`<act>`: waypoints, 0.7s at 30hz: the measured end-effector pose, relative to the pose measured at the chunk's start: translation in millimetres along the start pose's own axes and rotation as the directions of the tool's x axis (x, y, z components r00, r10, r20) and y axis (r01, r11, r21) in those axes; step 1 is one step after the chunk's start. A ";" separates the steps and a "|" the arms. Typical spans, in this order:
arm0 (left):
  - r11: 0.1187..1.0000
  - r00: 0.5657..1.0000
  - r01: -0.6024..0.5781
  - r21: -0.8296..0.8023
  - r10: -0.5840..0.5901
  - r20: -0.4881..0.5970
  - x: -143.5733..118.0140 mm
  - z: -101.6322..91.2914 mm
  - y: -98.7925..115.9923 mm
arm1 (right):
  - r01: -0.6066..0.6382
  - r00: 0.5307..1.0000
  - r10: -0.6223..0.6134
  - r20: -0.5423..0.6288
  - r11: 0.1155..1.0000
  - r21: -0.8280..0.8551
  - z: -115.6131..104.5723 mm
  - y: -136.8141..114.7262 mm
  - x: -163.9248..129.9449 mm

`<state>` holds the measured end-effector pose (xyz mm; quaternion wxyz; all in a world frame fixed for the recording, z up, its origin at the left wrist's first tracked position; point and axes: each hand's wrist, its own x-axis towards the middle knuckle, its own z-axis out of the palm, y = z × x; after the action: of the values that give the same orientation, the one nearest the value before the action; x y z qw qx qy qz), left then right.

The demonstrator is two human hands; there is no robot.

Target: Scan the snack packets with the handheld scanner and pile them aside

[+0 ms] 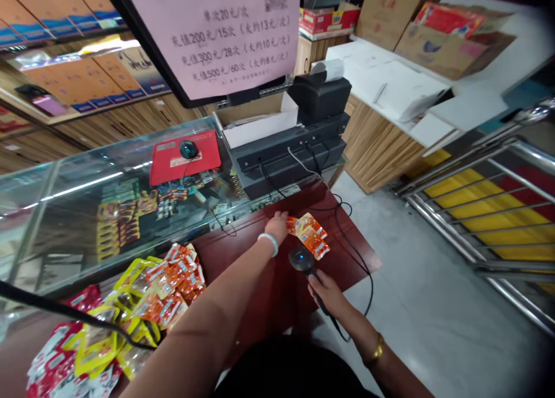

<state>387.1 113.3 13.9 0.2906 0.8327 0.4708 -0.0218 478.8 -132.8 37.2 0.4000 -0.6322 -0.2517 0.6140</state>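
Observation:
My left hand (pixel 278 224), with a white bracelet on its wrist, rests on the dark red counter (pixel 347 253) and holds the edge of a few orange snack packets (pixel 310 235). My right hand (pixel 327 291), a gold bangle on its wrist, grips the handle of a black barcode scanner (pixel 302 259). The scanner head shows a blue light and sits just below the packets, pointing at them.
A heap of orange, yellow and red snack packets (pixel 143 302) lies at the counter's left end. Behind stand a glass display case (pixel 108 201), a red mouse pad with a mouse (pixel 187 150), a black register with receipt printer (pixel 303 132) and trailing cables. A steel railing (pixel 485 213) stands right.

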 end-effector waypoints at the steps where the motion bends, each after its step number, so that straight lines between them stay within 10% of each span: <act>1: 0.999 0.999 0.025 0.037 -0.026 0.030 3.2 0.1 1.2 | 0.000 1.000 0.000 -0.010 1.000 0.004 -3.0 2.0 -0.5; 11: 0.969 0.961 0.212 0.126 -0.230 0.152 -61.4 -12.1 -45.1 | -0.016 1.000 0.017 0.011 0.998 -0.065 4.4 0.2 -4.5; 21: 0.886 0.896 0.445 -0.134 -0.440 0.061 -203.4 -9.2 -114.2 | 0.013 0.969 0.034 0.246 0.983 -0.186 92.9 -23.3 1.6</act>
<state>180.9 5.4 31.6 0.3442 0.6799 0.6442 -0.0655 392.2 -100.3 62.2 0.3014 -0.5864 -0.3527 0.6641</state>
